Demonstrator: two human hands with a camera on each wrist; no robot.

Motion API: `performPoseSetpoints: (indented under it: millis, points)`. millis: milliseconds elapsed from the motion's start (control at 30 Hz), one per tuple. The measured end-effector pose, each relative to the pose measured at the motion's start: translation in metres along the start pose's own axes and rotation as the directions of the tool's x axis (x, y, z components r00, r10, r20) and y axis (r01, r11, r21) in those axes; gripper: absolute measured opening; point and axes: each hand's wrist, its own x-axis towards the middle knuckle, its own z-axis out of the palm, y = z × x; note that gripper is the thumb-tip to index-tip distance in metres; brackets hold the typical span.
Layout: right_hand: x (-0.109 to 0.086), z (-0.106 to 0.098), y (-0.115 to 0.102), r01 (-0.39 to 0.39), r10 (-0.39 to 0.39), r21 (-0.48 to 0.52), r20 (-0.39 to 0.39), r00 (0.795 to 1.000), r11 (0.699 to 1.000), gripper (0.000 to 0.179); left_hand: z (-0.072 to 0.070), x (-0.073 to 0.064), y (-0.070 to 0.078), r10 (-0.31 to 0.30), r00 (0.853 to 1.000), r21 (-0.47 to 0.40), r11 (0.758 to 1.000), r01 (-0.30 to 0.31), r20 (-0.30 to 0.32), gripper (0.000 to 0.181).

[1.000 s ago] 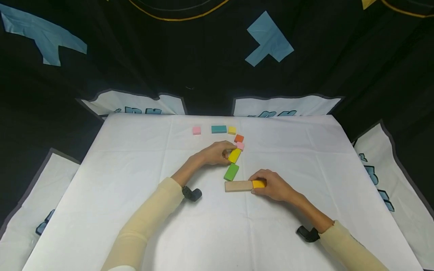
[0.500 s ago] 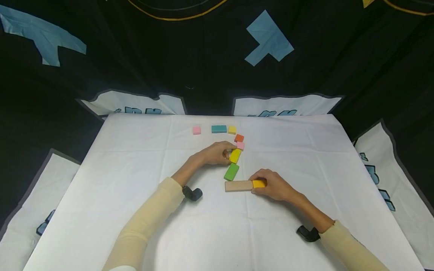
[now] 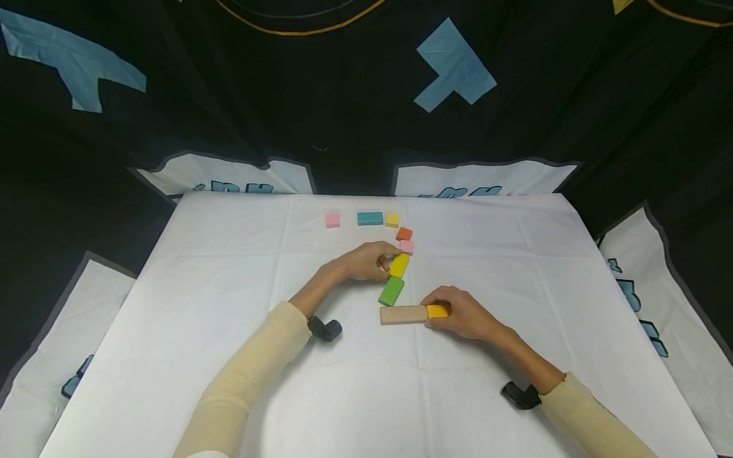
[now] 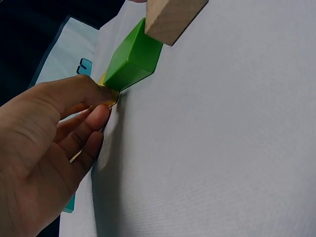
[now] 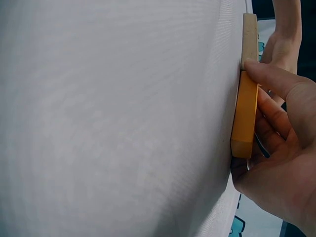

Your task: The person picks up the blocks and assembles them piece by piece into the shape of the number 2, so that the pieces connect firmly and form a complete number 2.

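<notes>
Head view: two grasps, white table [image 3: 481, 381].
I see the left hand [image 3: 366, 261] pinching an oblong yellow block [image 3: 399, 266] nearer the far edge; farther from it, the right hand [image 3: 462, 313] grips an orange block [image 3: 438, 311].

Black cloth [image 3: 275, 95] hangs behind a white-covered table [image 3: 143, 381].
</notes>
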Motion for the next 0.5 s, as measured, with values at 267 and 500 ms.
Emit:
performPoseSetpoints:
  millis: [267,500]
  points:
    - [-0.0013,-0.0001,-0.0002,-0.003,0.003,0.015,0.0,1.0,1.0,0.03,0.0024,-0.0007,0.0007,0.012,1.0,-0.001,1.0,-0.012,0.004,0.058]
    - [-0.0009,-0.0005,-0.0003,0.008,-0.008,0.012,0.001,1.0,1.0,0.029,0.0026,-0.003,0.0035,0.005,1.0,-0.003,1.0,-0.005,0.009,0.057]
